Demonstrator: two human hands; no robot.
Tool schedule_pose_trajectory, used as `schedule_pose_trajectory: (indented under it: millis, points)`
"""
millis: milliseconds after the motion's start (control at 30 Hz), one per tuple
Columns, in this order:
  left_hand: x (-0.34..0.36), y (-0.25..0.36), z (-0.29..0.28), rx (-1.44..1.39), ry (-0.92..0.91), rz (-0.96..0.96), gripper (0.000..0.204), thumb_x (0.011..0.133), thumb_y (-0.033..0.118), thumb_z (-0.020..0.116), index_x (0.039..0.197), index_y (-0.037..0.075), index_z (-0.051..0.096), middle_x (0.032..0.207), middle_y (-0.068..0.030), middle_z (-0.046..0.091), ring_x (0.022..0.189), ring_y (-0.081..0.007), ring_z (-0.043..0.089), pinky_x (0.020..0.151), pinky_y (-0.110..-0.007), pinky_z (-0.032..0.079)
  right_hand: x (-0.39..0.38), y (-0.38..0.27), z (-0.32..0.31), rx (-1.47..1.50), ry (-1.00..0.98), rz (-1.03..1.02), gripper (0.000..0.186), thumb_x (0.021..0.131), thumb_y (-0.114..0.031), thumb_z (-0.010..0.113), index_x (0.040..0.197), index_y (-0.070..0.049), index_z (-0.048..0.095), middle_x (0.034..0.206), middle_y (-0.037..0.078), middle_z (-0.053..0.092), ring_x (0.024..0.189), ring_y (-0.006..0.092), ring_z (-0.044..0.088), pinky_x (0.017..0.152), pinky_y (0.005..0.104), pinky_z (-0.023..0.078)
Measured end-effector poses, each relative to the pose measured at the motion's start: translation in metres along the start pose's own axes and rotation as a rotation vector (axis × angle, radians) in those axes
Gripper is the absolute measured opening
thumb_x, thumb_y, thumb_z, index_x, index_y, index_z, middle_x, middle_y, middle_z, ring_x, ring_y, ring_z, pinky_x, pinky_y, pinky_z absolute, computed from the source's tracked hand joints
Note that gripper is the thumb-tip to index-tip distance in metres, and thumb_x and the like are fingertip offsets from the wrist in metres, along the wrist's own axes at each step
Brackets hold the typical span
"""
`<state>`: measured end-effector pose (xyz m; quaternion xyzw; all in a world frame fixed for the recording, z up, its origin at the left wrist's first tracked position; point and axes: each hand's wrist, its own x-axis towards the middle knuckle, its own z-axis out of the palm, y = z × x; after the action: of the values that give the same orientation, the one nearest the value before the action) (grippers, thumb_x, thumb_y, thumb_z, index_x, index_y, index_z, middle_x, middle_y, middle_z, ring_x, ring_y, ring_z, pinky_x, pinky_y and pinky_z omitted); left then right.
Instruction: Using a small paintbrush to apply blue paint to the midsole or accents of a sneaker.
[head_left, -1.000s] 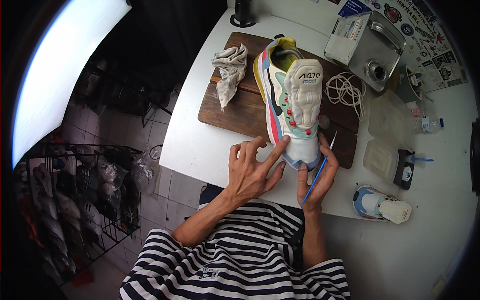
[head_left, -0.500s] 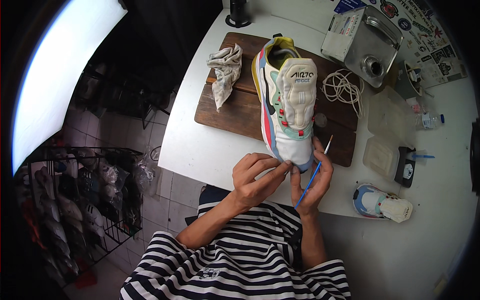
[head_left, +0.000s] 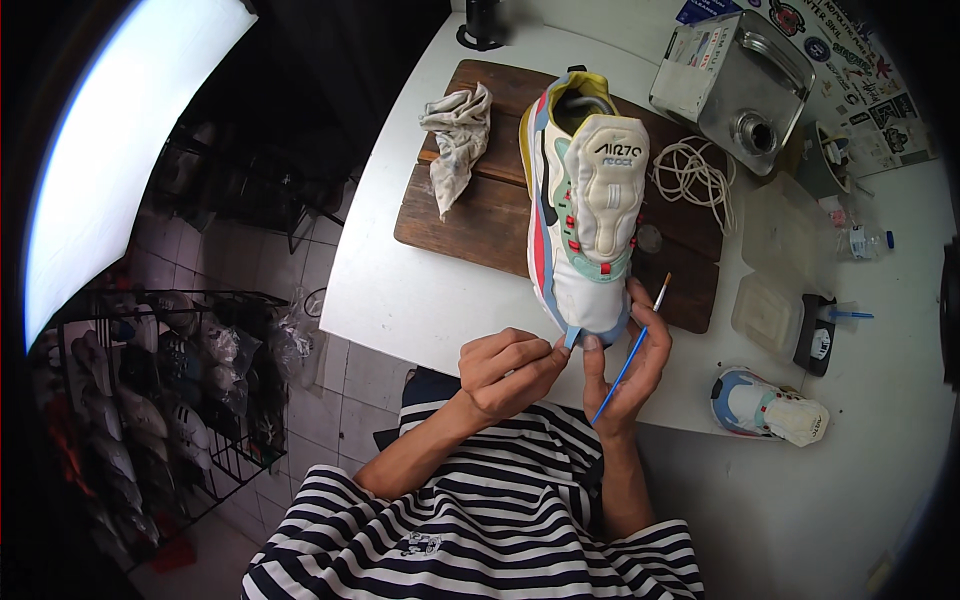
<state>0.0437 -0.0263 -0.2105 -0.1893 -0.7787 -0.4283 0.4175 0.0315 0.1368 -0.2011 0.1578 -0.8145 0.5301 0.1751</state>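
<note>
A multicoloured sneaker point(head_left: 585, 240) lies lengthwise over a wooden board point(head_left: 420, 225), its white tongue upward and toe toward me. My left hand point(head_left: 510, 375) is closed in a pinch on a blue strip point(head_left: 571, 334) that sticks out from the toe's left side. My right hand point(head_left: 630, 370) supports the toe from the right, thumb at its tip, and holds a slim blue paintbrush point(head_left: 628, 363) slanting upward between its fingers. A crumpled pale cloth point(head_left: 455, 140) lies on the board left of the sneaker. A second, similar shoe point(head_left: 765, 408) sits right of my right hand.
The white desk point(head_left: 365, 295) holds a metal can point(head_left: 740, 75), a coiled white cord point(head_left: 695, 175), plastic containers point(head_left: 765, 315), a small bottle point(head_left: 860, 242) and a black cylindrical stand point(head_left: 480, 25). A rack of shoes point(head_left: 140, 400) stands on the floor at the left, below a bright light panel point(head_left: 130, 100).
My left fingers, spread over the toe a second ago, have moved down and closed in a pinch. The blue strip now juts out from the toe between those fingers.
</note>
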Motion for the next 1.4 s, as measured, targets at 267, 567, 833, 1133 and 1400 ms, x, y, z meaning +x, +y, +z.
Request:
schedule_pose_trajectory:
  millis: [267, 567, 833, 1133, 1400]
  points:
    - [-0.002, -0.001, 0.0, -0.042, -0.015, 0.015, 0.022, 0.065, -0.009, 0.081, 0.08, 0.003, 0.072, 0.077, -0.005, 0.065, 0.059, -0.0155, 0.064, 0.046, -0.025, 0.048, 0.015, -0.024, 0.008, 0.051, 0.067, 0.167, 0.068, 0.086, -0.012, 0.08, 0.141, 0.0, 0.041, 0.144, 0.021, 0.051, 0.13, 0.0295, 0.052, 0.105, 0.0451, 0.046]
    - [-0.005, 0.024, -0.005, -0.405, -0.173, -0.879, 0.015, 0.087, 0.001, 0.075, 0.1, -0.001, 0.067, 0.093, -0.0075, 0.068, 0.075, -0.0084, 0.065, 0.051, -0.02, 0.049, 0.011, -0.018, 0.001, 0.086, 0.008, 0.149, 0.076, 0.081, -0.009, 0.084, 0.143, -0.002, 0.04, 0.147, 0.021, 0.048, 0.136, 0.0306, 0.049, 0.106, 0.0461, 0.046]
    - [0.009, 0.022, 0.005, -0.509, -0.169, -1.128, 0.019, 0.092, 0.014, 0.079, 0.091, 0.001, 0.064, 0.074, -0.0014, 0.066, 0.063, -0.0061, 0.061, 0.052, -0.018, 0.047, 0.009, -0.013, -0.02, -0.023, -0.072, 0.044, 0.067, 0.084, -0.003, 0.075, 0.142, 0.002, 0.041, 0.146, 0.024, 0.05, 0.136, 0.0332, 0.051, 0.109, 0.0461, 0.044]
    - [0.004, 0.018, 0.004, -0.591, -0.21, -1.18, 0.026, 0.093, 0.015, 0.079, 0.094, 0.003, 0.055, 0.089, -0.008, 0.068, 0.067, -0.0077, 0.06, 0.051, -0.022, 0.054, 0.056, -0.037, -0.076, 0.129, 0.221, -0.031, 0.036, 0.102, -0.011, 0.043, 0.131, 0.008, 0.054, 0.116, 0.022, 0.068, 0.099, 0.0259, 0.066, 0.081, 0.0362, 0.053]
    - [-0.002, 0.028, 0.004, -0.477, -0.229, -1.18, 0.023, 0.094, 0.011, 0.075, 0.104, 0.0, 0.058, 0.092, -0.0086, 0.069, 0.084, -0.0143, 0.07, 0.062, -0.024, 0.063, 0.136, -0.06, -0.117, -0.085, 0.393, -0.222, 0.021, 0.101, -0.006, 0.056, 0.112, 0.009, 0.065, 0.096, 0.011, 0.061, 0.071, 0.01, 0.053, 0.064, 0.0234, 0.046]
